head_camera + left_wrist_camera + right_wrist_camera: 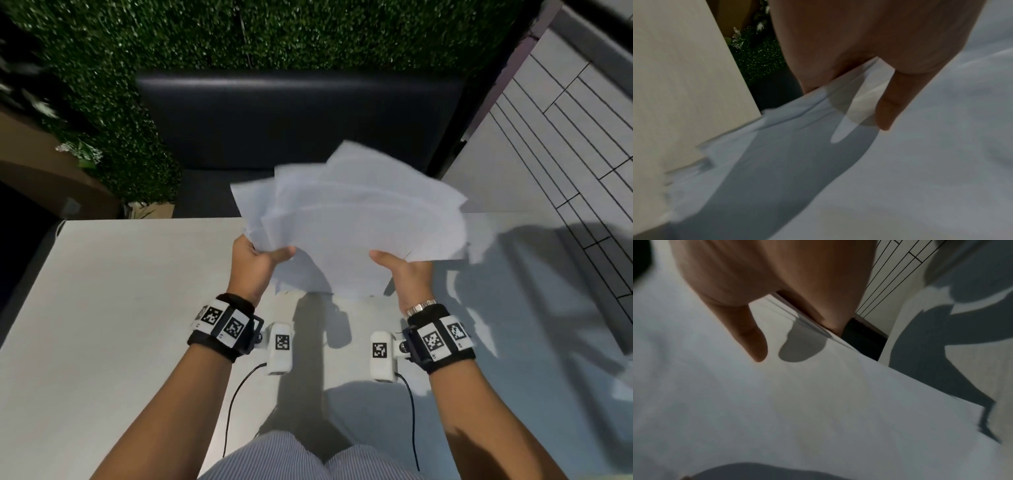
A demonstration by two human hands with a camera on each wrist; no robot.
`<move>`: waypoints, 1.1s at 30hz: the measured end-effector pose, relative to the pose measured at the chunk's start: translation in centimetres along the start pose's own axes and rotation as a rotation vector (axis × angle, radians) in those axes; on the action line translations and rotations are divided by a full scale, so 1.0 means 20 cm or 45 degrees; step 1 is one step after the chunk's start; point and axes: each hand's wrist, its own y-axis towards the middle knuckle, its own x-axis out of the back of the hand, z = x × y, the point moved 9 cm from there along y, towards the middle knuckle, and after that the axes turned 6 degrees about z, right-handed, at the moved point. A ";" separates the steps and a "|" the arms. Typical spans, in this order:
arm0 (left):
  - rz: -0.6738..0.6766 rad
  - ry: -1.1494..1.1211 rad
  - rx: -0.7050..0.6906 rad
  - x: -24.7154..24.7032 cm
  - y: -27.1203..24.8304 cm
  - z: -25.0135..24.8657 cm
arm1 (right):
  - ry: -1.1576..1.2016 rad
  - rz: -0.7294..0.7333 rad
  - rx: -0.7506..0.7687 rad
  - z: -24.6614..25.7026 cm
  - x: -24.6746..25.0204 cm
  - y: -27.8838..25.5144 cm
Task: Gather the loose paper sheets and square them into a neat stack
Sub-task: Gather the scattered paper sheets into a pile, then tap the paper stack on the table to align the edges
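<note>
A fanned, uneven bundle of white paper sheets (356,222) is held above the far edge of the pale table (102,308). My left hand (257,257) grips the bundle's left side, thumb on top. My right hand (404,270) grips its near right edge, thumb on top too. In the left wrist view my thumb (894,100) lies on the paper sheets (900,178), the other fingers hidden beneath. In the right wrist view my thumb (748,334) presses on the sheets (797,402), whose edges are staggered. The corners of the sheets stick out at different angles.
A dark upholstered bench (301,116) stands beyond the table, against a green hedge wall (239,34). White tiled flooring (565,144) lies to the right. Two white tagged devices (281,346) with cables rest on the table near me.
</note>
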 end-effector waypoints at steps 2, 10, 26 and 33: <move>0.000 0.011 0.038 -0.01 0.00 0.04 | 0.052 0.001 -0.004 -0.01 -0.01 0.00; 0.012 -0.011 -0.028 0.00 0.01 0.00 | 0.046 0.012 0.118 0.08 -0.02 -0.01; 0.054 0.059 0.112 -0.02 0.00 0.19 | 0.004 -0.045 -0.127 -0.14 -0.01 0.01; 0.017 -0.057 -0.020 -0.03 0.01 0.11 | 0.143 -0.141 0.057 -0.03 0.04 -0.02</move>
